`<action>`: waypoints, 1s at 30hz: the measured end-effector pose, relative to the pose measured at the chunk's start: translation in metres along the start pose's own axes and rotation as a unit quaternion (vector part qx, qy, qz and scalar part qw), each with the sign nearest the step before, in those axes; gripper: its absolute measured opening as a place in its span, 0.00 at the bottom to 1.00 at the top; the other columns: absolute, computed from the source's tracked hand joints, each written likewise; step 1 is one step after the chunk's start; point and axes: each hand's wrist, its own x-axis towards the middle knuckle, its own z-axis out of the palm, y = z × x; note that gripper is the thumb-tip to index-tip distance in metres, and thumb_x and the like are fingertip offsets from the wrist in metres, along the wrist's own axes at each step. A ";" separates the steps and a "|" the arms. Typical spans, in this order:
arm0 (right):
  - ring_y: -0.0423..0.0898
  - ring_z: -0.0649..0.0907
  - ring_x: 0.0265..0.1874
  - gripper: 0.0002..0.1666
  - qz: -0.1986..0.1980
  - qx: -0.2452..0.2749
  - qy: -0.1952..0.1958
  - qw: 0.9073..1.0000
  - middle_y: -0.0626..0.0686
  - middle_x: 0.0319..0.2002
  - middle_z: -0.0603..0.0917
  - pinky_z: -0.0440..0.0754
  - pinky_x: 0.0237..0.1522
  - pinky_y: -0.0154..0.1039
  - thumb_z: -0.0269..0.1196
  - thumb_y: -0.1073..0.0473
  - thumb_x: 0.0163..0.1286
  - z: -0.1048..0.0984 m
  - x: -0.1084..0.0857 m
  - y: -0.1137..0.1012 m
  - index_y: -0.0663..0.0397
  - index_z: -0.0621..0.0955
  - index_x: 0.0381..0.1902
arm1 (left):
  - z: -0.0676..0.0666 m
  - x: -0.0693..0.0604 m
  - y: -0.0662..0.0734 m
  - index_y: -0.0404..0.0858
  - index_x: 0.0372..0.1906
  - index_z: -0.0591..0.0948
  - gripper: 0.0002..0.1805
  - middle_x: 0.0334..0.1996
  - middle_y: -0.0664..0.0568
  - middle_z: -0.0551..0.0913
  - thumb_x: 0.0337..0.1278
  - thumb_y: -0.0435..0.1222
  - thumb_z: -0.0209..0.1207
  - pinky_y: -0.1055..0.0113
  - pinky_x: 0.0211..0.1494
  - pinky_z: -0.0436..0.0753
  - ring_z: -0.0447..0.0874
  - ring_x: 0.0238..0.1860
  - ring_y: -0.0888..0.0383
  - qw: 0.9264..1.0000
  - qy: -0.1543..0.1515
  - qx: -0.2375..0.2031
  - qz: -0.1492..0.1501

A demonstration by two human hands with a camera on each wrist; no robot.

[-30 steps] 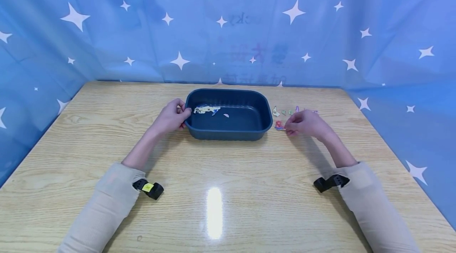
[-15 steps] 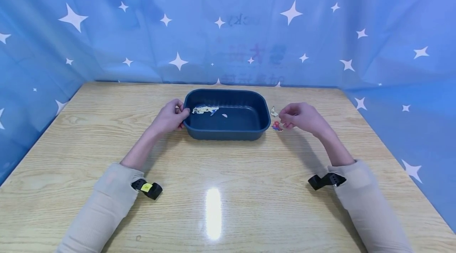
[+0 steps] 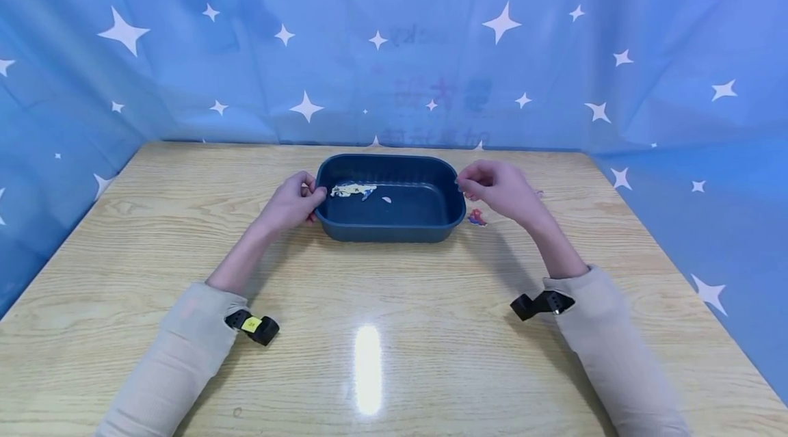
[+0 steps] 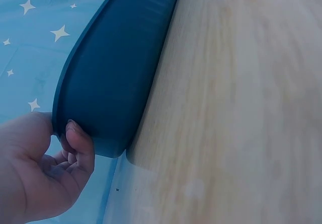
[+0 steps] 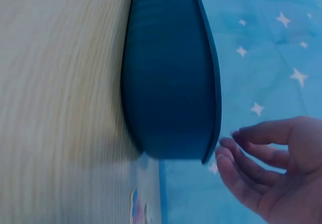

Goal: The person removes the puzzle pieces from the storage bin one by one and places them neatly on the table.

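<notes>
A dark blue rectangular bin [image 3: 394,233] stands on the table. My left hand [image 3: 293,201] grips its left end, with the thumb over the rim and fingers curled below, as the left wrist view shows. Inside the bin lie a pale cutout with blue parts [image 3: 353,190] and a small whitish piece [image 3: 386,200]. My right hand [image 3: 497,185] is at the bin's right rim, fingertips drawn together and bent; whether they pinch something small cannot be told. In the right wrist view, the right hand [image 5: 282,163] hovers just beside the rim. A red and blue cutout [image 3: 477,217] lies below it.
The wooden table [image 3: 295,327] has a bright light reflection near the front. A blue curtain with white stars [image 3: 246,68] hangs behind and at the sides. A small pinkish piece [image 3: 540,193] shows right of my right hand. The hand covers the table area where other small pieces lay.
My right hand has moved left and slightly up, from beside the red and blue cutout to the bin's right rim. The left hand and bin stay put; the view shifted slightly.
</notes>
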 end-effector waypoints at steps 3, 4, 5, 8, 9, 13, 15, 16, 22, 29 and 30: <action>0.55 0.85 0.41 0.14 -0.012 0.008 0.004 1.000 0.58 0.43 0.86 0.83 0.41 0.39 0.60 0.56 0.77 0.008 0.009 -0.007 0.60 0.83 0.51 | 0.000 -0.001 0.000 0.35 0.41 0.66 0.09 0.21 0.51 0.72 0.76 0.36 0.51 0.64 0.30 0.83 0.80 0.24 0.53 1.000 0.002 0.002 0.004; 0.55 0.85 0.41 0.14 -0.016 0.007 0.004 1.000 0.58 0.43 0.86 0.83 0.42 0.40 0.60 0.56 0.77 0.011 0.012 -0.010 0.60 0.83 0.51 | 0.000 -0.001 0.000 0.35 0.41 0.66 0.09 0.21 0.51 0.72 0.76 0.36 0.51 0.64 0.30 0.83 0.80 0.24 0.53 1.000 0.002 0.002 0.005; 0.55 0.85 0.41 0.13 -0.020 0.009 0.003 1.000 0.59 0.43 0.86 0.83 0.42 0.41 0.60 0.57 0.77 0.014 0.016 -0.012 0.60 0.83 0.51 | 0.000 0.000 0.000 0.34 0.40 0.66 0.09 0.21 0.51 0.72 0.76 0.36 0.51 0.64 0.30 0.83 0.80 0.24 0.52 1.000 0.003 0.002 0.006; 0.58 0.84 0.40 0.12 -0.033 0.016 -0.007 0.999 0.62 0.43 0.85 0.83 0.43 0.43 0.60 0.59 0.77 0.026 0.026 -0.019 0.61 0.82 0.50 | 0.000 0.000 -0.001 0.35 0.40 0.66 0.09 0.21 0.51 0.72 0.76 0.36 0.51 0.63 0.30 0.83 0.80 0.24 0.51 1.000 0.002 0.002 0.005; 0.59 0.84 0.40 0.12 -0.035 0.016 -0.011 0.999 0.62 0.43 0.85 0.83 0.43 0.43 0.60 0.60 0.77 0.030 0.030 -0.021 0.61 0.82 0.51 | 0.000 0.000 -0.001 0.35 0.41 0.66 0.09 0.21 0.51 0.71 0.76 0.36 0.51 0.63 0.31 0.83 0.80 0.24 0.51 1.000 0.002 0.001 0.004; 0.60 0.84 0.41 0.13 -0.039 0.015 -0.036 0.998 0.64 0.45 0.85 0.82 0.42 0.43 0.59 0.61 0.77 0.047 0.044 -0.026 0.63 0.82 0.52 | 0.001 0.000 0.000 0.35 0.41 0.66 0.10 0.22 0.51 0.71 0.77 0.37 0.51 0.62 0.31 0.84 0.80 0.25 0.49 1.000 0.003 -0.002 -0.001; 0.59 0.85 0.41 0.14 -0.038 0.009 -0.049 0.998 0.63 0.45 0.86 0.82 0.42 0.44 0.59 0.62 0.77 0.054 0.051 -0.029 0.65 0.82 0.53 | 0.001 0.000 0.000 0.35 0.41 0.66 0.09 0.22 0.51 0.70 0.76 0.37 0.51 0.62 0.32 0.84 0.80 0.25 0.49 1.000 0.003 -0.003 -0.002; 0.59 0.85 0.41 0.14 -0.039 0.005 -0.054 0.998 0.63 0.45 0.86 0.83 0.43 0.45 0.59 0.62 0.76 0.058 0.054 -0.031 0.65 0.82 0.53 | 0.001 -0.001 0.000 0.35 0.41 0.66 0.09 0.22 0.51 0.70 0.76 0.37 0.51 0.61 0.32 0.84 0.80 0.25 0.50 1.000 0.003 -0.003 -0.002; 0.52 0.85 0.43 0.13 -0.029 -0.055 -0.076 0.995 0.58 0.44 0.87 0.82 0.47 0.46 0.62 0.60 0.75 0.075 0.069 -0.045 0.63 0.84 0.50 | 0.001 -0.001 0.000 0.35 0.41 0.66 0.09 0.22 0.51 0.71 0.76 0.37 0.51 0.61 0.32 0.84 0.80 0.24 0.51 1.000 0.003 -0.001 0.000; 0.52 0.86 0.44 0.12 -0.010 -0.094 -0.090 0.991 0.58 0.45 0.88 0.82 0.52 0.47 0.63 0.61 0.74 0.090 0.079 -0.056 0.63 0.85 0.49 | 0.001 -0.001 0.000 0.35 0.41 0.66 0.10 0.22 0.51 0.71 0.76 0.37 0.51 0.61 0.32 0.84 0.81 0.24 0.51 1.000 0.004 0.002 0.001; 0.52 0.86 0.45 0.12 -0.008 -0.099 -0.095 0.991 0.59 0.46 0.87 0.82 0.52 0.47 0.63 0.60 0.74 0.091 0.079 -0.055 0.63 0.84 0.50 | 0.001 0.000 0.000 0.35 0.41 0.66 0.10 0.22 0.51 0.71 0.76 0.37 0.51 0.61 0.31 0.84 0.81 0.24 0.51 1.000 0.004 0.002 0.001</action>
